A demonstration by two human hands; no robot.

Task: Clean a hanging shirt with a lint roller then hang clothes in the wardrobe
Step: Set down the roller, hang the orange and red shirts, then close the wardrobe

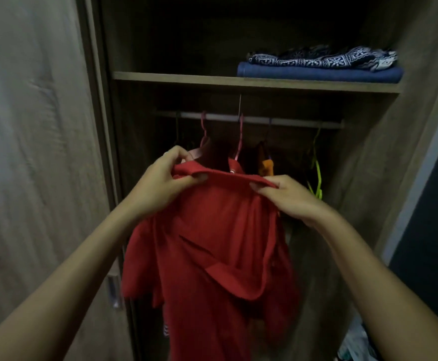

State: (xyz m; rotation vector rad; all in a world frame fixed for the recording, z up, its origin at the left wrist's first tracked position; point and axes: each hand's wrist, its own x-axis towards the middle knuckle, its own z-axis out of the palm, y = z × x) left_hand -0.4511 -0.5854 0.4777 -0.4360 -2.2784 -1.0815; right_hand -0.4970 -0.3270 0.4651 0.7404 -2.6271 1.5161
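Note:
A red shirt [212, 246] hangs in front of the open wardrobe, held up by its collar. My left hand [165, 178] pinches the left end of the collar together with the arm of a pink hanger [199, 149]. My right hand [290, 196] grips the right end of the collar. The pink hanger's hook is on the metal rail [277, 120]. A second pink hanger [239, 142] hangs beside it, behind the collar. No lint roller is in view.
The shelf [186, 77] above the rail carries folded blue and patterned cloths [319, 65]. A yellow-green hanger [316, 173] and a dark garment with an orange patch [267, 165] hang at the right. The wardrobe door [43, 152] stands at the left.

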